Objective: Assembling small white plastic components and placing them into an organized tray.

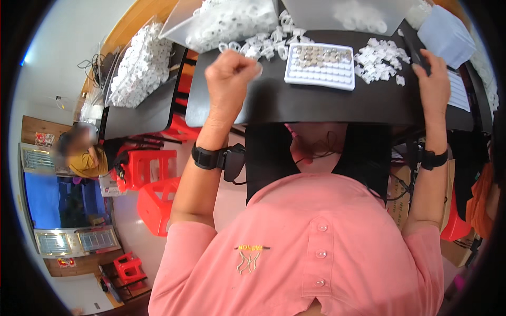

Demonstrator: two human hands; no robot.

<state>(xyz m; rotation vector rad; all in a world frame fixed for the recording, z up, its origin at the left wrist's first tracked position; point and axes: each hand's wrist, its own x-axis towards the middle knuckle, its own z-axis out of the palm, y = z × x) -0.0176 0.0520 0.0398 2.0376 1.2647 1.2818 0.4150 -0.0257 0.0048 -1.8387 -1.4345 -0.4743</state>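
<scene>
Now left hand fisted tight, contents hidden; right hand flat on bench. Risk: elbowing white tray, scattering white clips.

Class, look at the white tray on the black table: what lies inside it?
The white tray holds round metallic pieces in its far rows; its near rows look empty. Whether anything lies under the tray is hidden, and the pieces are too small to identify.

Your small white plastic clips lie loosely heaped at upper centre, left of the white rectangular grid tray, half-filled with pieces.
</scene>
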